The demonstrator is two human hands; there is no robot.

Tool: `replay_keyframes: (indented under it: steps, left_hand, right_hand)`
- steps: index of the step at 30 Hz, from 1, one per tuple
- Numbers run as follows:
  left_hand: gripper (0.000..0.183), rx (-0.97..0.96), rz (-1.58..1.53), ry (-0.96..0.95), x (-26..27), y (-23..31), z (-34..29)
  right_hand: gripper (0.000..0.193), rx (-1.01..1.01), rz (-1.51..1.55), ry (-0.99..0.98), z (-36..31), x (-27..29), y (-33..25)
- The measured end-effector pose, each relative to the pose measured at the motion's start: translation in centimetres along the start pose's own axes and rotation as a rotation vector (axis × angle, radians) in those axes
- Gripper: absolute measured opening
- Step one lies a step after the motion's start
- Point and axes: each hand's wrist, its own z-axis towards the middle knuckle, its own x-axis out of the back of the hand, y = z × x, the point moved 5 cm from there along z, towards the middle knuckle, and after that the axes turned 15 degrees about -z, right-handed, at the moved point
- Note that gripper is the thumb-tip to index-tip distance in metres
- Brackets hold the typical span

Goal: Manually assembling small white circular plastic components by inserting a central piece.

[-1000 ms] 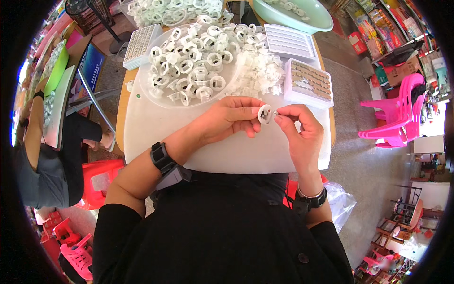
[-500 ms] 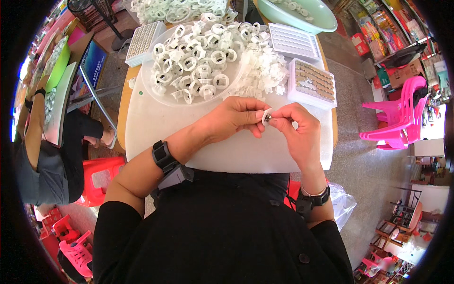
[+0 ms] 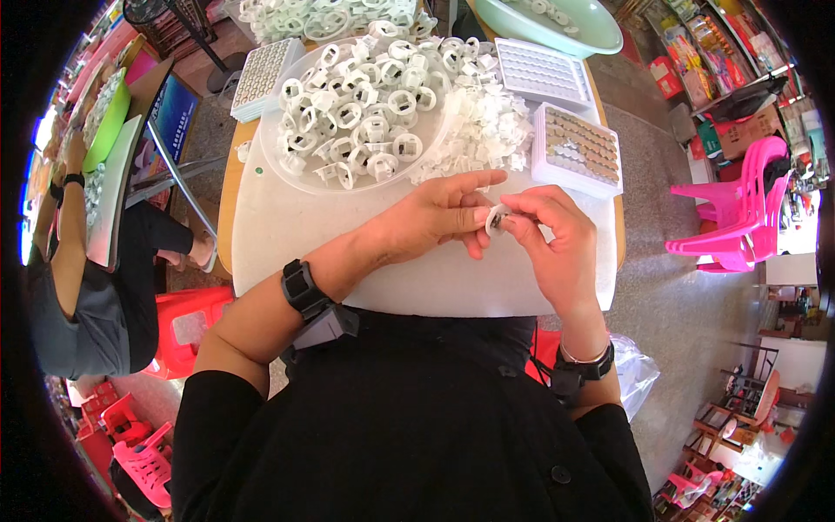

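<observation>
A small white round plastic part with a dark middle is held above the near part of the white table. My left hand grips its left side between thumb and bent fingers, its index finger stretched out above. From the other side, my right hand pinches the part with thumb and index finger. Beyond my hands, many white ring-shaped plastic parts with dark bits inside lie heaped on a clear round tray. A pile of small translucent white pieces lies beside them.
White trays with rows of small round pieces stand at right and back left; another white tray is at back right. Behind it sits a pale green basin. A co-worker sits left, and pink chairs stand right.
My left index finger has lifted away from the part and straightened. The part has tilted and shifted slightly right, still between both hands.
</observation>
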Motion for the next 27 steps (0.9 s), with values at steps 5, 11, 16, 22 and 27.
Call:
replay_keyframes:
  steps: [5,11,16,22,27]
  left_hand:
    - [0.041,-0.021,-0.085,0.041,0.0,0.1,0.2]
    - [0.025,-0.026,-0.149,0.077,0.5,0.3,0.1]
    - [0.024,-0.022,-0.171,0.091,0.7,0.2,0.1]
    - [0.023,-0.03,-0.101,0.089,1.0,-0.1,0.2]
    - [0.025,-0.017,0.022,0.074,0.7,0.0,0.3]
  right_hand:
    - [0.011,0.075,-0.144,0.17,-0.2,-0.1,-0.4]
    - [0.008,0.078,-0.09,0.213,0.0,-0.3,-0.2]
    - [0.01,0.093,-0.107,0.146,0.1,-0.4,-0.4]
    - [0.012,0.137,-0.114,0.095,0.2,-0.6,-0.4]
    - [0.015,0.011,-0.02,0.024,0.5,-0.1,-0.1]
